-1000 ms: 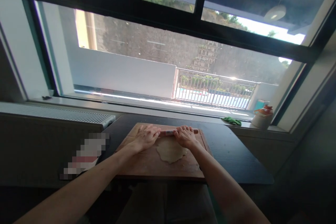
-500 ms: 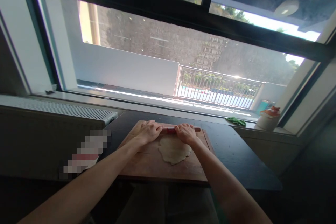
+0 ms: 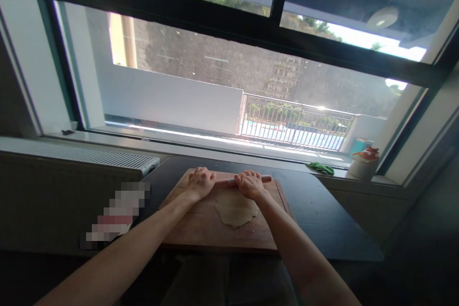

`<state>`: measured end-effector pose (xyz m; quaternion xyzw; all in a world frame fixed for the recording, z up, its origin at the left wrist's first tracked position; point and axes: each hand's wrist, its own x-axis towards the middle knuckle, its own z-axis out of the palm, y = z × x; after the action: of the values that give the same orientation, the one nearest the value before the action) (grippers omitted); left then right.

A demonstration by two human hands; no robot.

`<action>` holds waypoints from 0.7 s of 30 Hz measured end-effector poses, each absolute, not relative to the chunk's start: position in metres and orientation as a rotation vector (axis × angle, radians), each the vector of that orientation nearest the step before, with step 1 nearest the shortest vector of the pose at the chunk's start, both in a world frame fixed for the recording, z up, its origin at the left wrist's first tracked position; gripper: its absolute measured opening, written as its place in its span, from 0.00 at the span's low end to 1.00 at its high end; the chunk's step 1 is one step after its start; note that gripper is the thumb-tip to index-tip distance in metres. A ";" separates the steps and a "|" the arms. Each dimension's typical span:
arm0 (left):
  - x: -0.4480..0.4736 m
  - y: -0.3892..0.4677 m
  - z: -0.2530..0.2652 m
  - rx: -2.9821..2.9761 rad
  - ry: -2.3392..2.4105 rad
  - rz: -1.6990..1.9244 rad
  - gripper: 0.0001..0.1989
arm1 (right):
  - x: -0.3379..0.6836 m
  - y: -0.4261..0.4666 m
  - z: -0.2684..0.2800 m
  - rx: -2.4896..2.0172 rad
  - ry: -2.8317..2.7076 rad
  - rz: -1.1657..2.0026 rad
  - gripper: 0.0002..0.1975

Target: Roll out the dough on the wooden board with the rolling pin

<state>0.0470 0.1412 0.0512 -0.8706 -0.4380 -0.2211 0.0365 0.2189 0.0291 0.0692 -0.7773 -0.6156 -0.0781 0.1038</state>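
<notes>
A flat, uneven round of pale dough (image 3: 235, 211) lies on a wooden board (image 3: 201, 232). Across the board's far side, at the dough's far edge, runs a wooden rolling pin (image 3: 266, 179) with a coloured band near its middle. My left hand (image 3: 202, 182) is closed over the pin's left part, fingers curled down. Closed round its right part is my right hand (image 3: 249, 183), and a short end of the pin sticks out beyond it. The hands hide much of the pin.
The board rests on a dark table (image 3: 322, 220) below a wide window. A green cloth (image 3: 320, 168) and a white container (image 3: 363, 165) with an orange-red top sit on the sill. To the left stands a white radiator (image 3: 71, 155), with a blurred-out item (image 3: 118, 215) beside the table.
The rolling pin has turned slightly under both hands, its band showing paler than before. Both hands have shifted a little left in view; the dough stays in place. The camera view has tilted slightly.
</notes>
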 end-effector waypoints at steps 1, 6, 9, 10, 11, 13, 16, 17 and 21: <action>0.050 0.149 0.052 -2.674 -1.382 -0.627 0.17 | 0.219 0.037 0.071 -2.312 -1.809 -0.223 0.17; 0.055 0.167 0.060 -2.756 -1.354 -0.421 0.18 | 0.215 0.051 0.079 -2.372 -1.777 -0.211 0.17; 0.047 0.156 0.062 -2.822 -1.235 -0.394 0.16 | 0.208 0.033 0.076 -2.345 -1.773 -0.245 0.18; 0.043 0.150 0.062 -2.842 -1.191 -0.402 0.16 | 0.204 0.024 0.074 -2.323 -1.777 -0.263 0.19; 0.037 0.143 0.062 -2.860 -1.148 -0.416 0.17 | 0.201 0.013 0.072 -2.296 -1.782 -0.283 0.20; 0.025 0.128 0.062 -2.894 -1.057 -0.443 0.18 | 0.195 -0.007 0.066 -2.243 -1.790 -0.323 0.19; 0.009 0.104 0.064 -2.905 -0.969 -0.484 0.20 | 0.189 -0.027 0.059 -2.189 -1.799 -0.351 0.20; 0.006 0.097 0.064 -2.897 -0.958 -0.501 0.21 | 0.189 -0.029 0.058 -2.181 -1.805 -0.348 0.21; 0.012 0.085 0.064 -2.871 -0.989 -0.543 0.24 | 0.195 -0.017 0.057 -2.184 -1.846 -0.302 0.22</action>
<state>0.0116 0.0854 0.0639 -0.9304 -0.3204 -0.1760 0.0284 0.1947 -0.0175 0.0574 -0.7527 -0.6364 -0.1042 0.1326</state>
